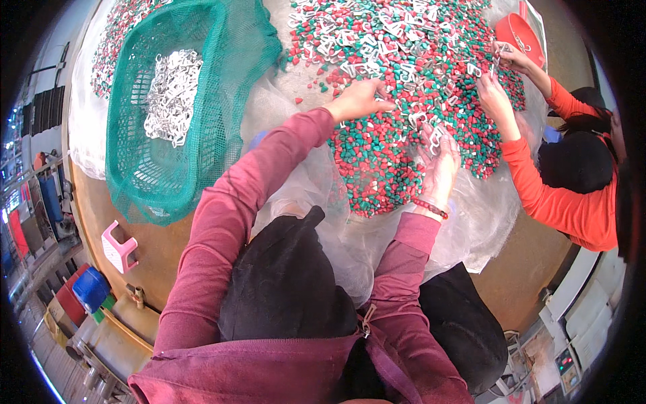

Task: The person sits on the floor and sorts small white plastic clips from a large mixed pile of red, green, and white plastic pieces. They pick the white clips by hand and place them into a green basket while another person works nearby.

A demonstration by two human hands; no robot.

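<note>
Right hand (442,163) cups white clips (436,139); left hand (360,99) reaches over red and green pieces (373,172).
The right palm faces up, fingers loosely curled round the clips. Loose clips (417,119) lie to the left fingertips' right, nearer the right hand's fingertips; left fingers are bent, but whether they pinch anything I cannot tell.

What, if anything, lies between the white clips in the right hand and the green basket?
In this view, the left forearm crosses the straight line from the white clips in the right hand to the green basket. Green netting also spreads along the basket's right side. Nothing else visible stands in the way.
</note>
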